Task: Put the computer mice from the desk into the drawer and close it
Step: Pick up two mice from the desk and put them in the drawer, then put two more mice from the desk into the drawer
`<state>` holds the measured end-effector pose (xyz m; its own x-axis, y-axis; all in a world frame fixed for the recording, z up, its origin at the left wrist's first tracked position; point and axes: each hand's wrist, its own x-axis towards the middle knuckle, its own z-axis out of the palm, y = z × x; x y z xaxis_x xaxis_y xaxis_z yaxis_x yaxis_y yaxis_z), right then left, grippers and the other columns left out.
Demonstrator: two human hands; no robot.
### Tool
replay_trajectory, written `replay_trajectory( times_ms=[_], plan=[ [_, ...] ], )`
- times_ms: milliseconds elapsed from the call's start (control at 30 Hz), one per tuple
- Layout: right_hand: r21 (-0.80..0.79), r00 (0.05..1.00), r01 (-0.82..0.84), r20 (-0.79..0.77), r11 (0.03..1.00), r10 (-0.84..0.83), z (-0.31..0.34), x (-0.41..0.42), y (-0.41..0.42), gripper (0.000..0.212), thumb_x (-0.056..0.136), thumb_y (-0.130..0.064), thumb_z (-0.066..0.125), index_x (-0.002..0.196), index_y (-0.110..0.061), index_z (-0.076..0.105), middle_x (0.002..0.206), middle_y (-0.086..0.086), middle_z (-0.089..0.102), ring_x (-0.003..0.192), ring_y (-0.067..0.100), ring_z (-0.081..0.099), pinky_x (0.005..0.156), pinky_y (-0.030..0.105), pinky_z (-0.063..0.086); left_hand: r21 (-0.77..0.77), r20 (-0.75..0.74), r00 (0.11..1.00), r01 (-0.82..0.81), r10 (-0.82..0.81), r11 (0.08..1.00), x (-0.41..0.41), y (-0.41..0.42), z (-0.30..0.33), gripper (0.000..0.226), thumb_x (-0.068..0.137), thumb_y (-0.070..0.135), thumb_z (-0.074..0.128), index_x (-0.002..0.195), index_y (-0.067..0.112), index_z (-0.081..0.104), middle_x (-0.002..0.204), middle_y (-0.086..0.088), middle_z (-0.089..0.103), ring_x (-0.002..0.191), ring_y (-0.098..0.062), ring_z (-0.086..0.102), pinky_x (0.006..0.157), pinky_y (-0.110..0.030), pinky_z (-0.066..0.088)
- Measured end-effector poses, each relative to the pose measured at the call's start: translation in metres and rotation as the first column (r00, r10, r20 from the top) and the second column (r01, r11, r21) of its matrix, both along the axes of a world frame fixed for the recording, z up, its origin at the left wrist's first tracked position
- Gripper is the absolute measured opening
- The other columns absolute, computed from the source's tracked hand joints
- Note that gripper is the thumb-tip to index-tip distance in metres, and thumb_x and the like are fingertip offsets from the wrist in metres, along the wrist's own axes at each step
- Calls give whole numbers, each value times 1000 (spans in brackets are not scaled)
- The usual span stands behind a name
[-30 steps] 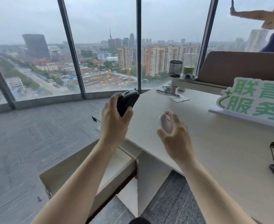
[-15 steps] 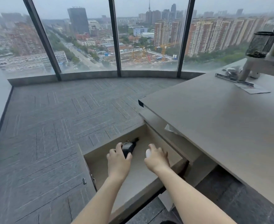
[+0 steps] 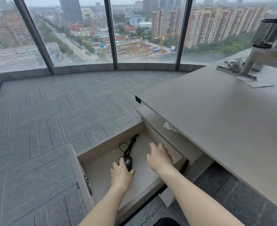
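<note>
The drawer (image 3: 101, 178) under the desk (image 3: 224, 121) stands pulled out, open. My left hand (image 3: 120, 175) reaches into it and grips a black wired mouse (image 3: 129, 161) that touches the drawer floor, with its cable (image 3: 130, 146) trailing toward the back left corner. My right hand (image 3: 159, 158) is deeper in the drawer on the right, palm down and fingers cupped. The white mouse it carried is hidden under the palm.
A white scrap (image 3: 168, 126) sticks out of the closed drawer above. A black mesh cup (image 3: 268, 32), a shelf leg and a paper slip (image 3: 257, 84) sit at the desk's far end. Grey carpet (image 3: 52, 119) runs to the windows.
Both hands came down from the desktop into the open drawer with the mice. The black mouse now rests on the drawer floor and its cable lies stretched out behind it.
</note>
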<state>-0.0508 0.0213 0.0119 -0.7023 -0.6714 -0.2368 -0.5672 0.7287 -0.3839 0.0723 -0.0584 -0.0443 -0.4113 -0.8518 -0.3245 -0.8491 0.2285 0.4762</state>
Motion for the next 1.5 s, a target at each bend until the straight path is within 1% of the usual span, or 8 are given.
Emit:
replay_trajectory(
  times_ms=[167,267,467,700,967,1067,1200,1500],
  plan=[
    [-481,992,3,-110,877,-64,83,-9,78,28,96,-18,49,121,-16,63,119,3,63,98,18,63,82,24,50,-218,-238,962,81,-134,973,-31,39,65,46,93,35,45,136,17,44,135,-12,46,122,-32,40,97,-40,39],
    [-621,957,51,-195,782,-217,126,-23,150,22,94,-13,54,106,-15,73,102,-2,72,84,9,63,69,3,38,-314,-488,806,197,-335,929,-71,97,117,37,92,26,49,128,17,53,128,-5,53,121,-25,44,94,-29,36],
    [-765,738,236,-259,599,-622,163,-65,344,18,90,-10,59,97,-17,74,89,2,74,78,21,66,69,31,49,-362,-646,488,480,-586,799,-141,256,176,30,91,19,53,121,16,60,120,-3,58,104,-16,57,86,-24,43],
    [-631,367,617,-299,471,-881,139,-88,565,31,87,-5,54,114,-8,67,114,16,66,108,36,51,95,37,37,-191,-604,380,785,-701,590,-189,445,173,43,86,33,57,128,24,52,132,0,51,115,-18,55,95,-31,45],
    [-287,458,828,-149,482,-876,109,-87,643,63,88,-41,58,145,-22,41,142,12,50,128,33,45,103,38,36,-306,-294,430,803,-853,511,-213,562,168,68,66,63,54,127,36,44,126,-3,49,117,-30,41,97,-38,37],
    [-301,471,809,-184,506,-863,107,-89,642,61,88,-31,58,145,-17,41,139,15,55,125,34,49,100,37,36,-327,-227,466,791,-855,518,-219,571,169,43,67,48,55,105,27,53,115,-7,51,109,-33,43,88,-37,36],
    [-260,455,832,-189,491,-870,113,-84,638,68,83,-31,61,146,-22,38,133,12,58,120,37,45,91,38,43,-324,-156,507,785,-848,529,-223,554,171,38,74,24,51,112,24,49,116,-12,49,108,-34,42,86,-36,34],
    [-698,579,519,-137,493,-803,173,-49,539,47,75,-39,60,121,-29,56,109,2,67,90,26,55,73,28,36,-418,-582,435,565,-687,712,-169,417,219,49,73,29,60,120,38,48,108,-2,50,103,-25,42,87,-33,39]
  ],
)
